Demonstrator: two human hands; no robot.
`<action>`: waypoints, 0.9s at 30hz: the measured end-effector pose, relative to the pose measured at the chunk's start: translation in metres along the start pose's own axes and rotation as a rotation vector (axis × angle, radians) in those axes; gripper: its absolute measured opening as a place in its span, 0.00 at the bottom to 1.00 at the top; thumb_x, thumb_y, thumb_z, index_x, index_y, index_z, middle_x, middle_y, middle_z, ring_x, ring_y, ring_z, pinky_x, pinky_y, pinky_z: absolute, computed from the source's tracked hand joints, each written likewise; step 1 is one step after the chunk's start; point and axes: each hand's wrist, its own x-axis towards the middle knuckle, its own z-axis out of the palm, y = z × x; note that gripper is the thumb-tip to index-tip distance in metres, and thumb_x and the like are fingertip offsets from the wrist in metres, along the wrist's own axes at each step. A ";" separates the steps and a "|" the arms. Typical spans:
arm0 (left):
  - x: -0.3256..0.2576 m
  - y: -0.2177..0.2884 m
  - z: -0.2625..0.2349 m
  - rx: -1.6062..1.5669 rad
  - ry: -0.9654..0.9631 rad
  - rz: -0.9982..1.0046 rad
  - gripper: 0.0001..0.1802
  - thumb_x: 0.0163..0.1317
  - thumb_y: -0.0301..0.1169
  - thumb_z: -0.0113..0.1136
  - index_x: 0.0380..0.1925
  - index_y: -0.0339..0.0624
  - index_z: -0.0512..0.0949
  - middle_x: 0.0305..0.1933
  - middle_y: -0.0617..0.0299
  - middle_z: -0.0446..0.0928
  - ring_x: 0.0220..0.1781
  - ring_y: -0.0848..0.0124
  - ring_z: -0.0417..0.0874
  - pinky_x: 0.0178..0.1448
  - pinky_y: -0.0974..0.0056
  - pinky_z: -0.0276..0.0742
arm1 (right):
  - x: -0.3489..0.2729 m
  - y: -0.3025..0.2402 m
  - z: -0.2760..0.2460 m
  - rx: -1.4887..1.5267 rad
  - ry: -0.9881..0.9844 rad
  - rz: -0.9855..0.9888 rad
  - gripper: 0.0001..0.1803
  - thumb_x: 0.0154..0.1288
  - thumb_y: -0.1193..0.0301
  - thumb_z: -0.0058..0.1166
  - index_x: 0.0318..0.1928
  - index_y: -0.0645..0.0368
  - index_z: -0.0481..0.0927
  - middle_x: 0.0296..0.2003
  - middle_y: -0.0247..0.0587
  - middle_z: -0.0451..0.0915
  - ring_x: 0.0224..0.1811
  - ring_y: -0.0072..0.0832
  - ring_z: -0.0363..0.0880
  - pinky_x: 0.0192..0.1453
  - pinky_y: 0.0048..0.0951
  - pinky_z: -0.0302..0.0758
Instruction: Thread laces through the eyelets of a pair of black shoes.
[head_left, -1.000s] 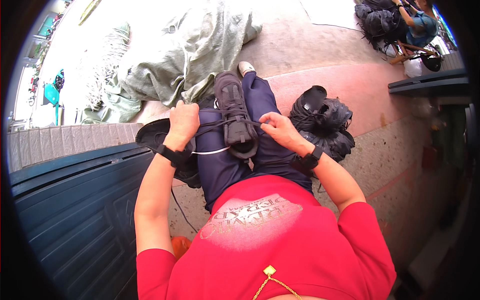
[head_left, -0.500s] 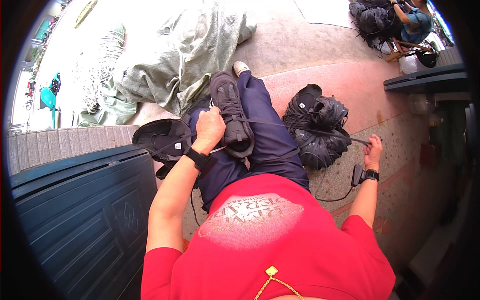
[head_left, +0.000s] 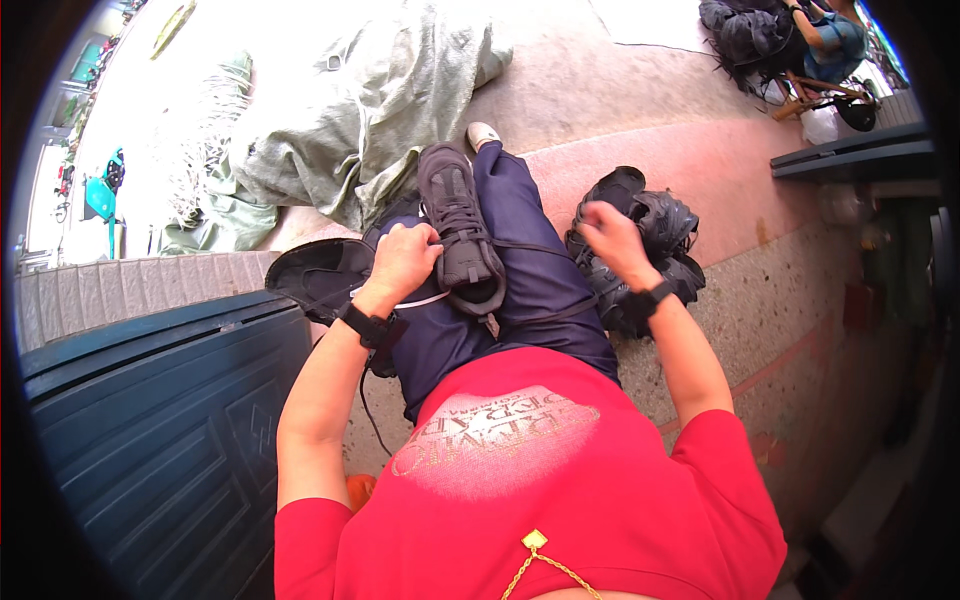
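Note:
A black lace-up shoe (head_left: 462, 225) lies across my thighs, its toe pointing away from me. Beside its laced front, my left hand (head_left: 403, 262) is closed, thumb and finger pinching a shoelace at the shoe's left edge. A dark lace (head_left: 530, 246) runs from the shoe over my right thigh. My right hand (head_left: 612, 240) hovers above a cluster of black shoes (head_left: 668, 225) on the ground to the right, its fingers curled; what they hold is hidden. Another black shoe (head_left: 318, 275) rests by my left thigh, partly behind my left forearm.
A large grey-green woven sack (head_left: 350, 120) lies ahead on the left, with pale strings (head_left: 205, 150) beside it. Blue panelled doors (head_left: 170, 430) stand close on my left, and another door edge (head_left: 850, 155) juts in at the right. Another person (head_left: 830, 45) sits far right by black items.
My right hand has swung inward from the far right to above the shoe cluster, and the lace it pulled taut is now slack. My left hand has shifted slightly down and left.

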 end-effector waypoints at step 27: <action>0.010 0.002 0.006 -0.210 0.078 -0.089 0.10 0.53 0.31 0.54 0.29 0.34 0.77 0.29 0.48 0.76 0.35 0.56 0.78 0.40 0.60 0.72 | 0.040 -0.089 0.082 0.165 -0.199 -0.398 0.13 0.45 0.79 0.51 0.36 0.61 0.70 0.29 0.42 0.74 0.30 0.35 0.74 0.36 0.29 0.71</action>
